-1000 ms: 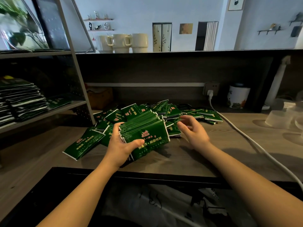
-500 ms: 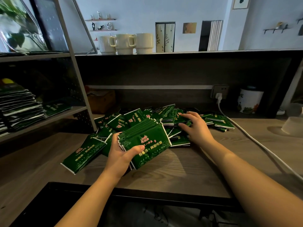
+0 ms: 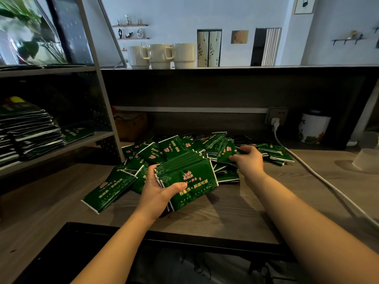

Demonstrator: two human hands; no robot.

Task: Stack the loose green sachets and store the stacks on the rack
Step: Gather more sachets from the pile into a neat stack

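My left hand grips a thick stack of green sachets just above the wooden counter, thumb across the top sachet. Behind it lies a loose pile of green sachets spread over the counter. My right hand reaches into the right part of the pile and pinches a loose sachet between thumb and fingers. One sachet lies apart at the front left. On the left stands the metal rack, its shelf holding stacks of stored sachets.
A white power cable runs from a wall socket across the counter's right side. A white floral canister and clear plastic cups stand at the right. Three mugs sit on the upper ledge. A brown box stands behind the pile.
My right hand moved from beside the stack back into the pile and closed on a loose sachet. The left hand kept holding the stack in place.
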